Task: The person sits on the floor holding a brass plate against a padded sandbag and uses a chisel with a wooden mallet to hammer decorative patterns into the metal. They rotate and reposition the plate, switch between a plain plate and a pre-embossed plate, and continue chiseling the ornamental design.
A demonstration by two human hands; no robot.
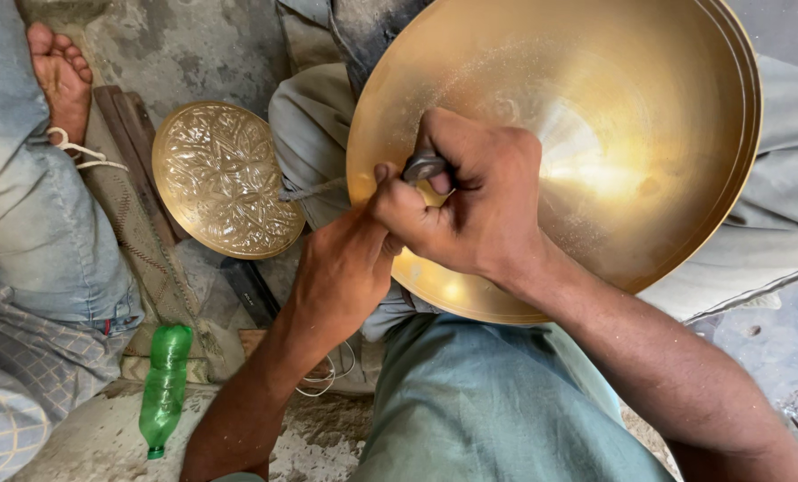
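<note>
A large smooth brass plate (613,98) rests tilted on my lap, its shiny hollow face toward me. My right hand (475,201) is closed around a small grey metal tool (424,166), whose tip is pressed to the plate's inner face near its left rim. Just below, my left hand (345,268) lies against the plate's lower left edge, fingers curled behind it and touching the right hand. Fine scratch marks and dust cover the plate's surface.
A smaller embossed brass plate (223,177) lies on the floor at left. A green plastic bottle (164,386) lies near my left forearm. Another person's leg and bare foot (59,76) are at the far left. Cloth and wooden strips (135,152) lie on the rough stone floor.
</note>
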